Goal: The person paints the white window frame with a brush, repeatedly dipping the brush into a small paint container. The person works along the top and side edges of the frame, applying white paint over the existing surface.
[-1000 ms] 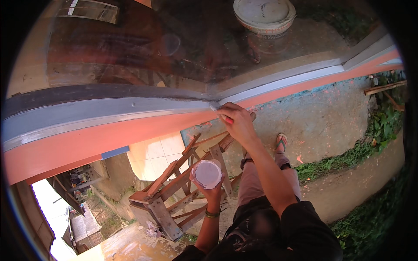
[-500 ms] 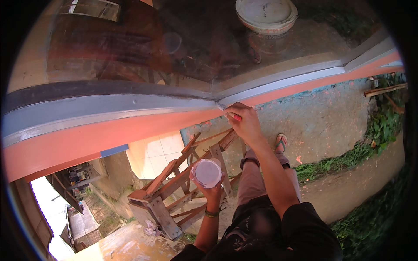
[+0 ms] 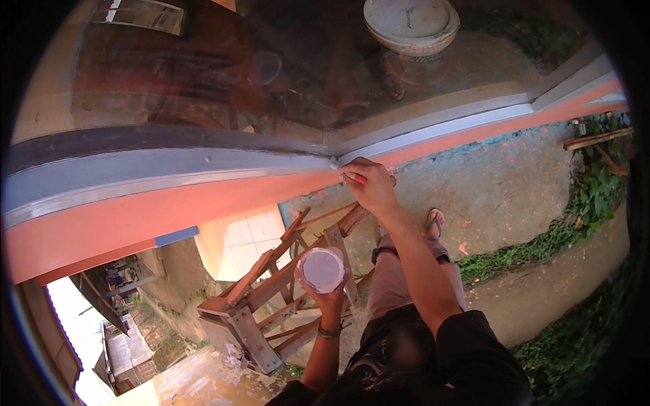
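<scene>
Nearest: dark shirt [image 3: 399,358] and rolled trouser legs [image 3: 389,284] of the wearer, lower edge of view. Left hand [image 3: 328,298] raised in front, bands at the wrist; fingers curled about a small round tub [image 3: 321,291], supporting it from the side and below. Tub uncovered, top facing up; pale lilac-grey paint [image 3: 321,269] inside, its surface spanning nearly the whole circle. Depth cannot be judged from above. Pale smears on the rim.

Right hand [image 3: 371,186] farther out, fingers closed in a pinch around a paintbrush [image 3: 359,179], red part of the handle showing between them. Bristle end at the corner of a grey window frame [image 3: 169,166], seemingly touching; contact too small to be sure.

Below the tub, a rough wooden trestle [image 3: 250,335] of nailed boards, tilted across the view. Salmon-pink wall [image 3: 135,216] directly under the frame.

Above the frame, dark glass [image 3: 291,81]. In it a whitish round bucket [image 3: 411,27], lid on, drips down its side; contents hidden. Cannot tell whether it stands behind the pane or is reflected.

Lower down: sandalled foot [image 3: 435,220] on stained concrete [image 3: 501,183], pale tiles [image 3: 244,233] to the left, green plants [image 3: 555,233] along the right.
</scene>
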`<state>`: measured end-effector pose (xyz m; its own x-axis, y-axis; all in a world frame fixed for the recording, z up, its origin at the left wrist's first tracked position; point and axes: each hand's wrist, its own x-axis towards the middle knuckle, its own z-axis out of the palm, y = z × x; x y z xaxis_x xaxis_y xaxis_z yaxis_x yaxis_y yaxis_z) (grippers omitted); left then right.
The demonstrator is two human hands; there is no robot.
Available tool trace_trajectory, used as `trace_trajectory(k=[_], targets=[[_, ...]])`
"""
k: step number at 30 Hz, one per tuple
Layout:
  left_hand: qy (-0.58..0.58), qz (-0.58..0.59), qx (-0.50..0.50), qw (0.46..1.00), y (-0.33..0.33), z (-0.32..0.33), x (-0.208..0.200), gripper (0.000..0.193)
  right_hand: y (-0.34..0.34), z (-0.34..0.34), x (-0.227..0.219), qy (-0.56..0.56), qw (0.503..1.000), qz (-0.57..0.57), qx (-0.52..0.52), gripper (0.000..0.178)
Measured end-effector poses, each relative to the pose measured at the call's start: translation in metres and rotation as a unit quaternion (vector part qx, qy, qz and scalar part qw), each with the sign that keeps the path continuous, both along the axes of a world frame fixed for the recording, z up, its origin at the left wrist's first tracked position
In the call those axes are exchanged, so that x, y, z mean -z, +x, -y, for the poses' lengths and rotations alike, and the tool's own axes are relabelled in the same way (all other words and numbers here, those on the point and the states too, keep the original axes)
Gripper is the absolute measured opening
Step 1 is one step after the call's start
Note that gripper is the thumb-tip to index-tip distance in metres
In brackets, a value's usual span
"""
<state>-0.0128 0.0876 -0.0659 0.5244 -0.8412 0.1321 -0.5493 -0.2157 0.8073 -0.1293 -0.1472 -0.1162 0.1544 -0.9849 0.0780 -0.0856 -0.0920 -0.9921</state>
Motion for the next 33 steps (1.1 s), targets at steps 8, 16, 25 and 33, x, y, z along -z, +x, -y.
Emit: trace_trajectory(k=[8,16,25,33], targets=[[-0.012,-0.03,-0.009,0.999,-0.001,0.0,0.001,0.105,0.002,0.0,0.006,0.007,0.999,-0.045,0.014,0.014],[0.007,0.012,-0.009,1.0,-0.003,-0.002,0.001,0.106,-0.008,-0.004,0.003,0.022,0.999,0.012,-0.02,0.017],[-0.031,-0.055,0.072,0.995,-0.006,0.033,0.023,0.106,-0.096,-0.05,-0.125,0.102,0.982,0.095,-0.127,0.028],[-0.113,-0.134,0.126,0.976,-0.037,0.067,0.025,0.088,-0.119,-0.101,-0.145,-0.153,0.935,-0.19,-0.257,0.03]])
